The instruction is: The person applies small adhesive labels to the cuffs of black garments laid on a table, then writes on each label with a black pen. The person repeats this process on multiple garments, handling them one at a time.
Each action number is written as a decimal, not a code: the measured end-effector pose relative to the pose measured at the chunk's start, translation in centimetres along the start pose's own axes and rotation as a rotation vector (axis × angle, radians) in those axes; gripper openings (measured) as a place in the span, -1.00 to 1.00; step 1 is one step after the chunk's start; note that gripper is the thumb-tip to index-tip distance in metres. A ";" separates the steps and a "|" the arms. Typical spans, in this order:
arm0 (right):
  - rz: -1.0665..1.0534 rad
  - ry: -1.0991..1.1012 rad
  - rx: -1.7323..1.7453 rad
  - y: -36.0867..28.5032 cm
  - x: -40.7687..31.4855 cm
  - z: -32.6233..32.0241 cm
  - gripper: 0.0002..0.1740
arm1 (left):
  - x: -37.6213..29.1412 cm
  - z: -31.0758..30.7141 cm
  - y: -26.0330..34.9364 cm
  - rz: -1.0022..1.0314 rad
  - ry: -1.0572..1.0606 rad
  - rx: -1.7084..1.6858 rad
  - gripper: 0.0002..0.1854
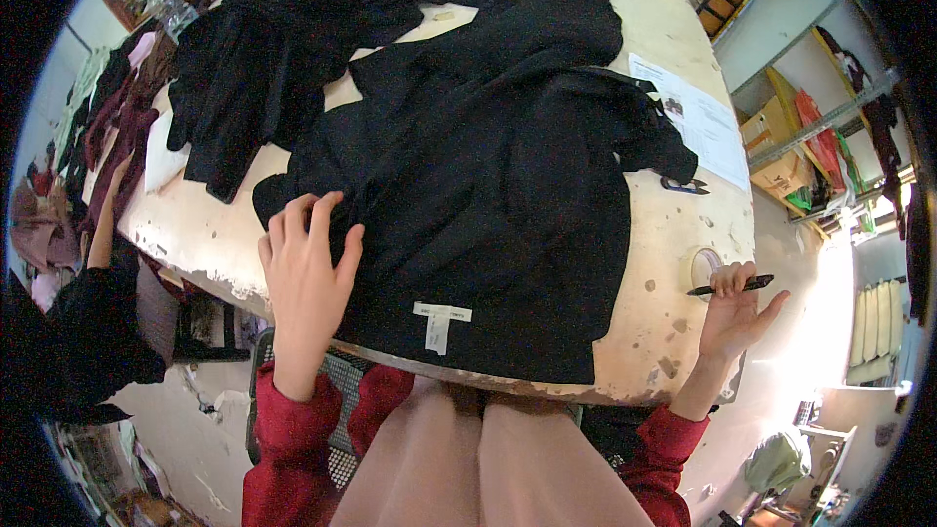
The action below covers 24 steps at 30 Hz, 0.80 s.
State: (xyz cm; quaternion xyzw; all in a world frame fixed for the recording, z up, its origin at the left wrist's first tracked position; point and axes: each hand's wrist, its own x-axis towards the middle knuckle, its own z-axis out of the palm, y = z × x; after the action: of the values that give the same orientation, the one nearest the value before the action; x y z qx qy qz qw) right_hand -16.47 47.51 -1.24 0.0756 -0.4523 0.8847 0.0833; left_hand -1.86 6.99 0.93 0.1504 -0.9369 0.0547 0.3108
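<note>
A black knit garment (498,183) lies spread on the worktable in front of me, its lower edge close to the table's near side. White fabric labels (439,322) in a T shape rest on it near that edge and bear writing. My left hand (304,256) is at the garment's left side, palm down with fingers apart, and seems to touch the cloth. Off the garment to the right, my right hand (736,315) holds a dark pen (761,282) in its curled fingers, with the thumb sticking out. Partly behind that hand is a roll of clear tape (706,263).
More black garments (249,66) cover the far left of the worktable (651,322). Thread snips (684,185) lie at the right beside a printed sheet (703,121). A plastic bottle (168,4) stands far left. At the left edge, another person's arm (106,227) reaches toward maroon cloth (139,146).
</note>
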 end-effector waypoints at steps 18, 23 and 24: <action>-0.290 -0.507 -1.345 0.7 1.2 -6.0 -0.69 | -6.4 -1.2 8.6 0.321 -0.720 -0.738 -0.72; -0.402 -0.420 -1.558 0.1 -0.4 -5.3 -0.61 | -4.4 -2.5 4.4 -0.021 -0.560 -0.947 -0.90; -0.401 -0.338 -1.543 0.3 -0.5 -4.8 -0.52 | -4.5 -2.4 3.3 -0.157 -0.483 -0.943 -0.92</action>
State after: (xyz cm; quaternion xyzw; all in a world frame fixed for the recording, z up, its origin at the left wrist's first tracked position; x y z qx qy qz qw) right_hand -16.32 51.21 -4.33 0.2091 -0.9189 0.2688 0.1993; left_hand 1.88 11.70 0.15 0.0726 -0.8905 -0.4320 0.1233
